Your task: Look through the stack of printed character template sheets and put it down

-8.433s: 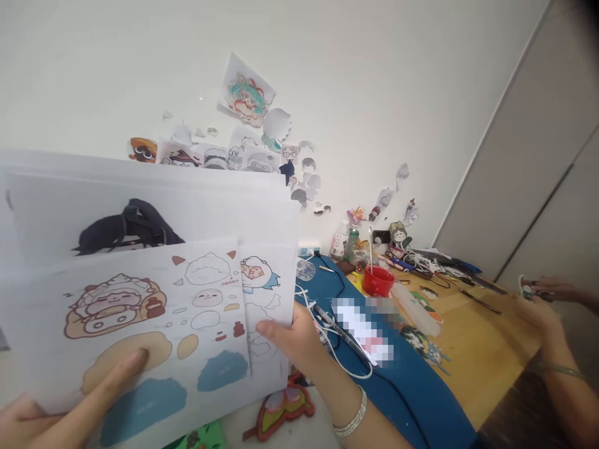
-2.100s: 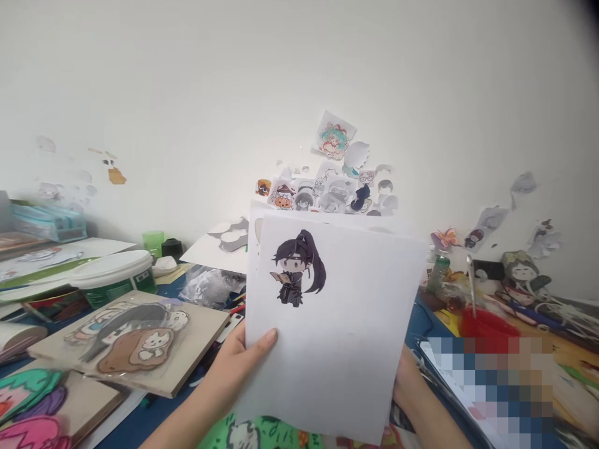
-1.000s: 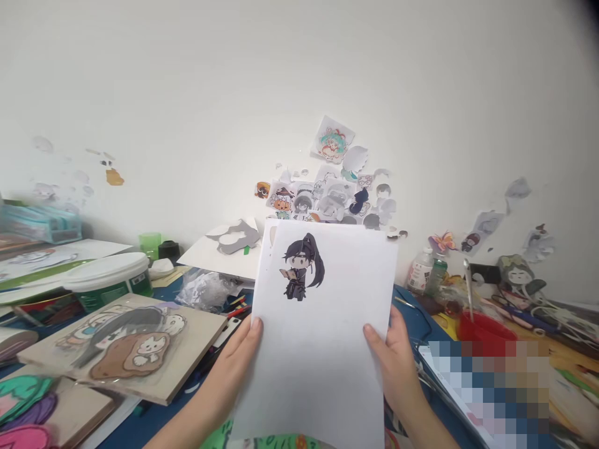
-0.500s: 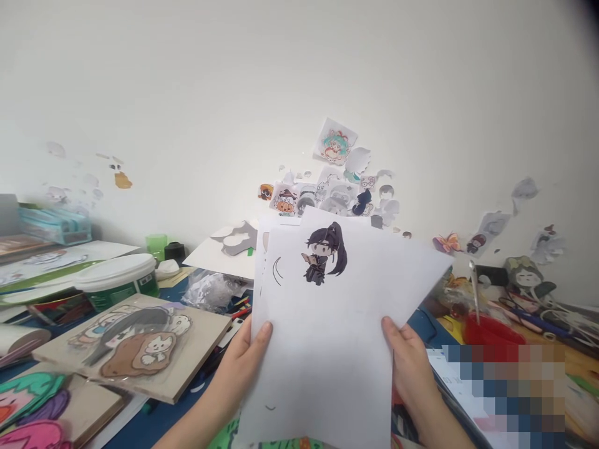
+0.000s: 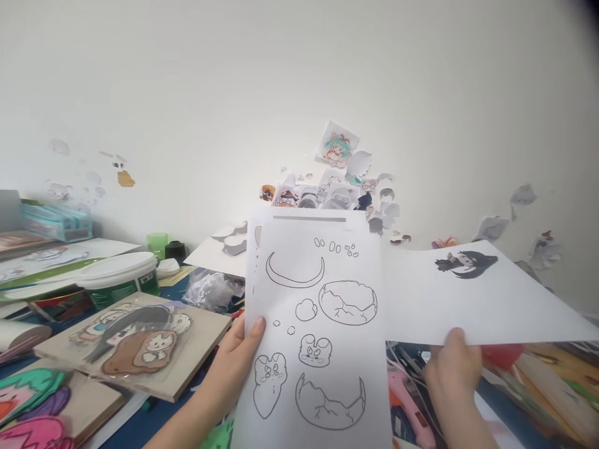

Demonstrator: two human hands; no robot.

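Observation:
My left hand (image 5: 241,349) grips the left edge of a stack of white paper sheets (image 5: 281,324), thumb on top. Line drawings of cracked eggshells, a small animal head and small ovals cover the top sheet. Out to the right, my right hand (image 5: 453,368) pinches the lower edge of a separate sheet of paper (image 5: 412,299), turned sideways. On that sheet is a printed dark-haired cartoon figure (image 5: 468,264). Its left edge meets or passes behind the stack; which one I cannot tell.
Paper cut-outs (image 5: 337,146) are stuck on the wall ahead. To the left lie a board with cartoon pieces (image 5: 196,337), a white-lidded green tub (image 5: 116,271) and a teal pencil case (image 5: 56,221). A crumpled clear plastic bag (image 5: 213,290) sits behind my left hand.
The sheet with the dark-haired figure has moved off the stack to the right in my right hand and turned sideways. The sheet with eggshell drawings now shows. My left hand stays on the stack.

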